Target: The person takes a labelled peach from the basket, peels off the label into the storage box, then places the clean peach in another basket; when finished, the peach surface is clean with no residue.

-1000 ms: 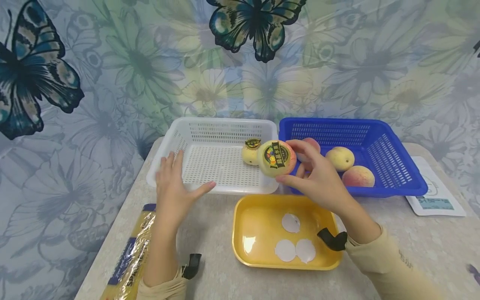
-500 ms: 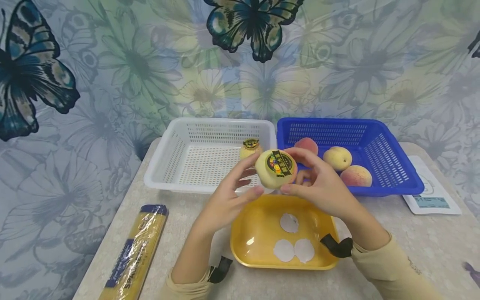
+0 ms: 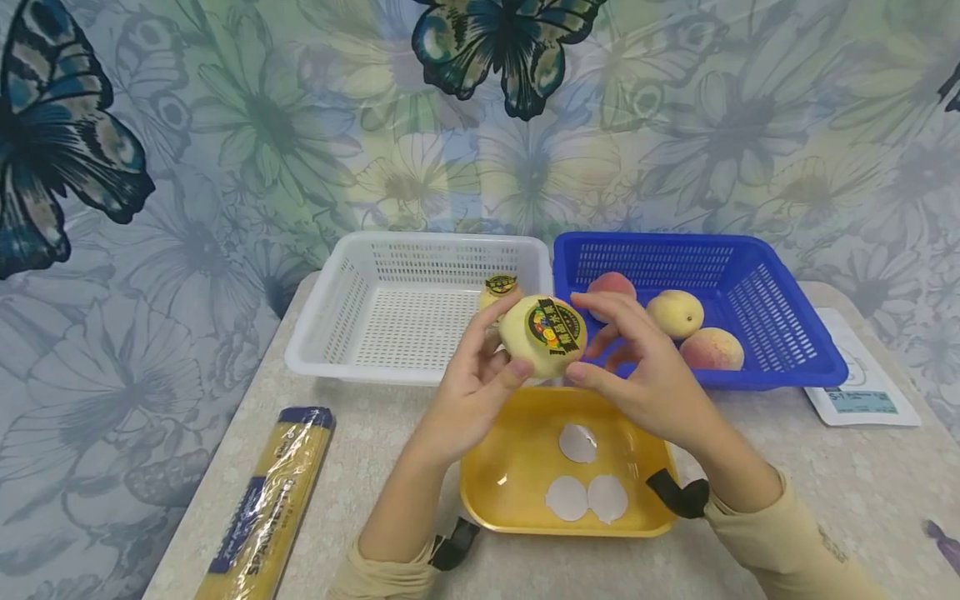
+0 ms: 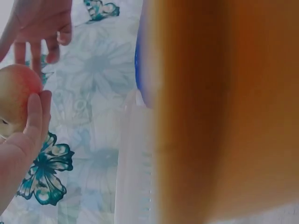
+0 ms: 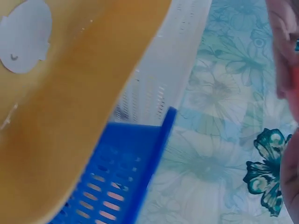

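Observation:
A yellow and red peach (image 3: 534,335) with a round black label is held up in front of the baskets. My left hand (image 3: 468,392) grips it from the left, thumb at the near side. Close at its right side is my right hand (image 3: 645,367), fingers spread and bent; the left wrist view shows those fingers (image 4: 46,49) apart from the peach (image 4: 18,95). Behind it, a second labelled peach (image 3: 497,289) sits in the white basket (image 3: 315,362), partly hidden. The blue basket (image 3: 806,379) holds peaches, among them a pale one (image 3: 675,314) and a redder one (image 3: 712,348).
A yellow tray (image 3: 487,508) with three white paper discs (image 3: 567,498) stands below the hands. To the left lies a spaghetti packet (image 3: 270,500). A flat white item with a grey-green panel (image 3: 866,402) is partly beneath the blue basket. A patterned cloth (image 3: 262,150) hangs behind.
My left hand has come from over the white basket to the peach and taken hold of it. The right hand, which held the peach, has loosened. The peach has shifted slightly left.

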`<state>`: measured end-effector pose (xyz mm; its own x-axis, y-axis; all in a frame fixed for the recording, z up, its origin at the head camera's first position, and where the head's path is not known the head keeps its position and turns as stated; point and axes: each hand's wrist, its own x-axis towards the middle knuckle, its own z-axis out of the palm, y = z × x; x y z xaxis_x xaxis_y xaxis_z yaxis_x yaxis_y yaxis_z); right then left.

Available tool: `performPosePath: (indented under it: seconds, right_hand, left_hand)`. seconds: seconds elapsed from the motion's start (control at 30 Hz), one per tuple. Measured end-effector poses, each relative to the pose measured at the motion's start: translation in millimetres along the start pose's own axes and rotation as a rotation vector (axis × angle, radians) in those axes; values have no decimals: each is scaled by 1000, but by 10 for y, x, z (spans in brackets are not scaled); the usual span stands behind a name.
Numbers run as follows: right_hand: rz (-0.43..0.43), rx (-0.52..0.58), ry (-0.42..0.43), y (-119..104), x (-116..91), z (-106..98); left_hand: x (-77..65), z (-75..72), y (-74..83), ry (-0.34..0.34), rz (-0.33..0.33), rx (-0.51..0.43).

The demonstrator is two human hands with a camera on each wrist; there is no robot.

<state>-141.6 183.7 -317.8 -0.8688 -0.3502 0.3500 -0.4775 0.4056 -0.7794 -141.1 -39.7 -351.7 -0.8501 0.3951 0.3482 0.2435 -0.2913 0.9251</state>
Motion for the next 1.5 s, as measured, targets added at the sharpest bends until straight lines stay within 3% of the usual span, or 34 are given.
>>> performPosePath:
  seconds: [0.3, 0.4, 0.53, 0.77, 0.93, 1.33, 1.5]
  right_hand:
    - [-352, -147, 130, -69, 26, 16]
    - [-414, -157, 164, -68, 45, 14]
    - [-432, -156, 217, -76, 67, 2]
    - [-391, -144, 357, -107, 101, -37]
    - [-324, -179, 364, -132, 80, -107]
    - [-76, -254, 273, 0, -224, -281]
    - [38, -292, 83, 227, -435, -313]
  left_hand:
    - [-17, -10, 56, 26, -32, 62]
    - [-26, -4, 61, 21, -49, 95]
    - [-35, -4, 52, 11, -62, 125]
    - [-44, -9, 37, -8, -92, 179]
    - [-46, -22, 41, -6, -84, 195]
    - [-40, -180, 85, 42, -16, 183]
    - [-58, -227, 101, 78, -40, 186]
